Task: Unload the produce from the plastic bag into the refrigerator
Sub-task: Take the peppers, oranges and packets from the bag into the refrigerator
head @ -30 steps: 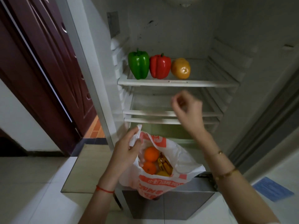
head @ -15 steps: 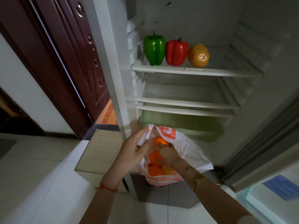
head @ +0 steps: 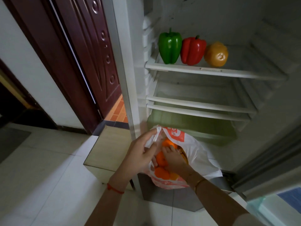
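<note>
We see left hand (head: 141, 154) pinching rim of white plastic bag (head: 197, 150), holding it open before open refrigerator (head: 216, 74). Red print on bag, not readable. Right hand (head: 175, 158) inside bag, fingers curled around orange (head: 161, 159). Green pepper (head: 170, 45), red pepper (head: 192, 50), yellow pepper (head: 216, 54) on top shelf.

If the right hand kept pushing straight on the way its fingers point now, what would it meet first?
Most likely an orange. The right hand is already inside the plastic bag, fingers aimed down among the oranges while the left hand holds the rim. Whether it already touches one is unclear.
</note>
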Available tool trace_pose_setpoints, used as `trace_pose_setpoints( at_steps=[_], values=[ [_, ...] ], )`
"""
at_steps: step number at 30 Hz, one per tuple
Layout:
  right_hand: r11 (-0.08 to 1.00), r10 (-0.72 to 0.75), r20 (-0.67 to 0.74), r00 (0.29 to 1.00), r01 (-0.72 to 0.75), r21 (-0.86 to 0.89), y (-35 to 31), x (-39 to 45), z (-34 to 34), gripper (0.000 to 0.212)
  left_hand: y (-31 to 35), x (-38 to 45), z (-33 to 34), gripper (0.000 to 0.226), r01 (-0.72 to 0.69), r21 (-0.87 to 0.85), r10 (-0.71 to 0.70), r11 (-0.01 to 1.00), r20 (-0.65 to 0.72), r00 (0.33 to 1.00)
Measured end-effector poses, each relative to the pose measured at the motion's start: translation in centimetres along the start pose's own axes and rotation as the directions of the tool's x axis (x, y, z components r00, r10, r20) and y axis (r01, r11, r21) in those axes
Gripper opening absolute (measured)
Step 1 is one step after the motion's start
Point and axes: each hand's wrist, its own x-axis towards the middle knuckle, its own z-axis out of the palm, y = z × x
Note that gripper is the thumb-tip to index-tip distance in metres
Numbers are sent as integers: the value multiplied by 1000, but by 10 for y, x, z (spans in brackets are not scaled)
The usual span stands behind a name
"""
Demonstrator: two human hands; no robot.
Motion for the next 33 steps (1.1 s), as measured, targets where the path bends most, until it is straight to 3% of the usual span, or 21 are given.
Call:
trace_pose_setpoints(
  at_steps=[3, 5, 9, 12, 16, 21, 33],
  values=[
    [905, 78, -84, 993, -35, 424, 3, -5, -23, 99, 0, 6, -1, 43, 7, -7, -7, 1000, -21, 1000],
    [782, 59, -207, 977, 83, 618, 1, -14, -48, 95, -2, 12, -2, 42, 27, -12, -27, 1000, -27, 999],
    [726, 151, -495, 856, 244, 643, -3, -32, -104, 74, 0, 24, -5, 44, 60, -54, -62, 997, -39, 997],
    [645, 319, -584, 747, 280, 711, 3, -26, -148, 71, 1, 31, -6, 46, 76, -64, -79, 995, -36, 996],
    [650, 421, -581, 696, 215, 729, 18, 4, -195, 68, 5, 37, -7, 46, 82, -86, -84, 993, -14, 996],
    [687, 454, -548, 702, 116, 718, 31, 51, -217, 66, 15, 36, -11, 44, 110, -168, -114, 980, -13, 993],
    [644, 488, -447, 750, 36, 764, 35, 99, -211, 70, 12, 41, -17, 47, 142, -149, -146, 979, -15, 989]
  ],
)
